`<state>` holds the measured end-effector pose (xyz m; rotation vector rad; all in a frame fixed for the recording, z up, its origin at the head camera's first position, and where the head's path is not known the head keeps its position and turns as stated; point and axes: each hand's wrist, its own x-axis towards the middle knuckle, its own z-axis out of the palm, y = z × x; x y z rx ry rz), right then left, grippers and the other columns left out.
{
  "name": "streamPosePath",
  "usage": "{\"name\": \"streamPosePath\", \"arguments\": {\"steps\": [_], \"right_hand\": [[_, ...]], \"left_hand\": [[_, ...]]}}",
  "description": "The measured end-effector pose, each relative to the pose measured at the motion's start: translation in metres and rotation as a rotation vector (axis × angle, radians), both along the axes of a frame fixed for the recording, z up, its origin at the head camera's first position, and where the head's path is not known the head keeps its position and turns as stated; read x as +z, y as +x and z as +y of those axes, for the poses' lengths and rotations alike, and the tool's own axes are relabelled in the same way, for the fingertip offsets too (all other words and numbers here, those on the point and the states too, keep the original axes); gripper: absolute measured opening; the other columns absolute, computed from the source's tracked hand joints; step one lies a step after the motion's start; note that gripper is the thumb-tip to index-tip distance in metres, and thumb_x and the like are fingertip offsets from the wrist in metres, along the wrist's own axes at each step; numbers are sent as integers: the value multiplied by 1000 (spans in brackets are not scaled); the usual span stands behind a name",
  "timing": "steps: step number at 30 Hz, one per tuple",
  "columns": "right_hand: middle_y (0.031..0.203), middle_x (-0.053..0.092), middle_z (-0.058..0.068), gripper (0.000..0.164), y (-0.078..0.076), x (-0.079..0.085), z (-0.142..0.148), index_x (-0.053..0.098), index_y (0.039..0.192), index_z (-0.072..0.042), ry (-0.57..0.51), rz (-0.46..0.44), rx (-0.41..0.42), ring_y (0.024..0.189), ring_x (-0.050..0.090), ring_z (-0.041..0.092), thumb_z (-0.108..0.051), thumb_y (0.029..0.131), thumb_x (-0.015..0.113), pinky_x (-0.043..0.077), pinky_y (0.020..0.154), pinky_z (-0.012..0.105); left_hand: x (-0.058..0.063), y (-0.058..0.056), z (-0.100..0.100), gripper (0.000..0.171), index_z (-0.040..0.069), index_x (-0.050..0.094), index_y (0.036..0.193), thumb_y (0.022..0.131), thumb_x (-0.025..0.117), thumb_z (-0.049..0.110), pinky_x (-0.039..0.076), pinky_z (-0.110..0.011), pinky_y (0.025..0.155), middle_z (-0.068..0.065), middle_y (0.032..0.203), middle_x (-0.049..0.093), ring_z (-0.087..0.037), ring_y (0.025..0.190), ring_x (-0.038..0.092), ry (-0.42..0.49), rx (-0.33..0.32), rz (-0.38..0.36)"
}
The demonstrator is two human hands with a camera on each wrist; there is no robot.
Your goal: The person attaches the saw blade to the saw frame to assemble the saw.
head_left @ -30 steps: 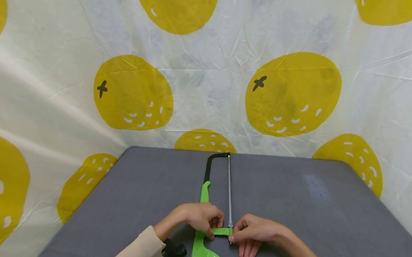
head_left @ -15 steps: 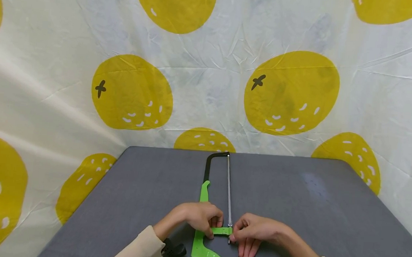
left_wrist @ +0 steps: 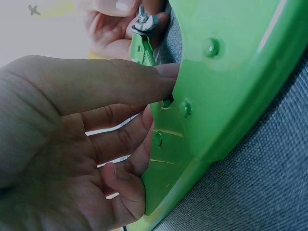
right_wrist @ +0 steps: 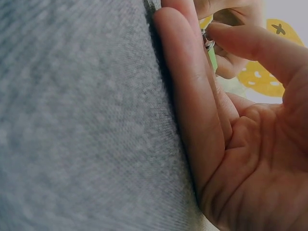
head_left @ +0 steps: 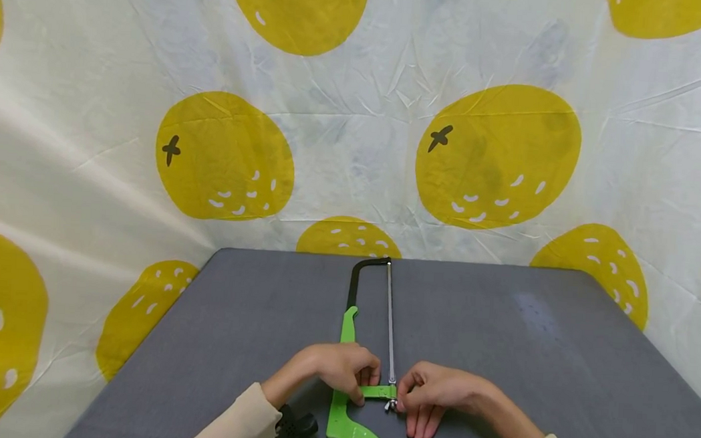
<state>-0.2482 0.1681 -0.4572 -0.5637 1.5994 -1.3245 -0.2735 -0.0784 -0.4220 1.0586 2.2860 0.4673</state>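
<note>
One green hacksaw (head_left: pixel 348 326) runs mid-way across the grey tabletop (head_left: pixel 471 320) to its far edge, width showing left and right, left hand (head_left: pixel 346 368) pinching the crossbar (head_left: pixel 379 393), right hand (head_left: pixel 439 393) nearly closed at the wing nut (left_wrist: pixel 149 23), hold unclear, threaded stud (left_wrist: pixel 141 10) legible only from left wrist.

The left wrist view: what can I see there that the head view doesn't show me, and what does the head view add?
Only the left wrist view: the palm side of the left hand and two round bumps on the saw's green frame.

Only the head view: the blade's whole run, both cream sleeves and the table's far edge.

Both: the hands, including the right hand, the green frame, the wing nut, some table and patterned curtain.
</note>
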Motion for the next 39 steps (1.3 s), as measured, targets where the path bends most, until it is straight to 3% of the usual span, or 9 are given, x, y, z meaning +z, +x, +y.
{"name": "streamPosePath", "arguments": {"steps": [39], "right_hand": [[70, 74, 4, 7, 2, -1, -3, 64, 98, -1, 12, 10, -46, 58, 72, 8, -7, 95, 63, 60, 52, 23]], "left_hand": [[-1, 0, 0, 21, 15, 68, 97, 85, 84, 7, 53, -17, 67, 10, 83, 63, 1, 71, 58, 10, -4, 0]]}}
